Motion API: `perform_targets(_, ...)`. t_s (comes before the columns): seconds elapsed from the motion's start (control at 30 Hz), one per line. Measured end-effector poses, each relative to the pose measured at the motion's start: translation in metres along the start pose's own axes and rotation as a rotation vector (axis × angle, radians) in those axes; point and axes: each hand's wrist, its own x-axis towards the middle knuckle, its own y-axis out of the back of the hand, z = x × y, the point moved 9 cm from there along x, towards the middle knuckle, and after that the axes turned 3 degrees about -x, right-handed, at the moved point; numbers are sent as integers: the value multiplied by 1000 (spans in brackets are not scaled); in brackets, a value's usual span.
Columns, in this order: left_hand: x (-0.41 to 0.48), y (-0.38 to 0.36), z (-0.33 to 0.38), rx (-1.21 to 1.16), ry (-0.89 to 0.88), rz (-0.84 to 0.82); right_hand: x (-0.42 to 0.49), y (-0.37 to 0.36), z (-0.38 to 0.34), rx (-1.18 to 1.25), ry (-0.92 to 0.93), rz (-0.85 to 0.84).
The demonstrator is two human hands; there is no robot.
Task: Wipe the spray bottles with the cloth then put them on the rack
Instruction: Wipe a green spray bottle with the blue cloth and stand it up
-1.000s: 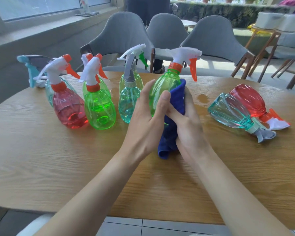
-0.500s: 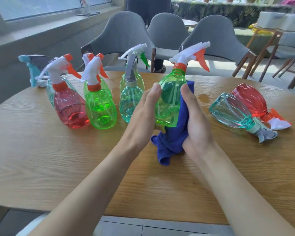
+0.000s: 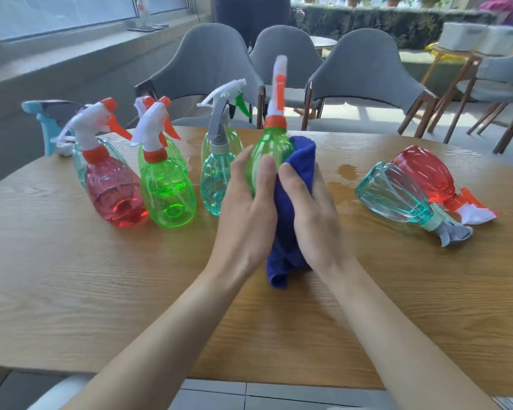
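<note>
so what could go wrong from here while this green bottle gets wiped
The left hand gripping the green bottle is right beside the upright teal bottle; a twist could knock that one into the row. The blue cloth in the right hand hangs down toward the table, and wet patches lie close by, so it might pick up water and smear the bottle.

Before me lay a pale wood-grain oval table (image 3: 101, 291); three grey padded shell chairs (image 3: 208, 63) stood behind it, and daylight poured through the wide window (image 3: 57, 10) above a grey sill (image 3: 71, 54).
</note>
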Motion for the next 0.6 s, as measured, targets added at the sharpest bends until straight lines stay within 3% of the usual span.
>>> perform_targets(0.07, 6, 6, -3, -138, 64, 24, -2, -5, -2, -70, 33, -21)
perform_targets(0.2, 4, 9, 9, -76, -25, -14, 2, 0, 0, -6, -42, -31)
perform_targets(0.37, -4, -7, 10, 71, -76, -218, 9, 21, 17, 379, -275, 16)
perform_targets(0.43, -5, -9, 9, 78, -64, -229, 8, 22, 23, 428, -311, 44)
perform_targets(0.6, 5, 5, 4, 27, -34, -58, 2, 5, 15, 181, -176, 69)
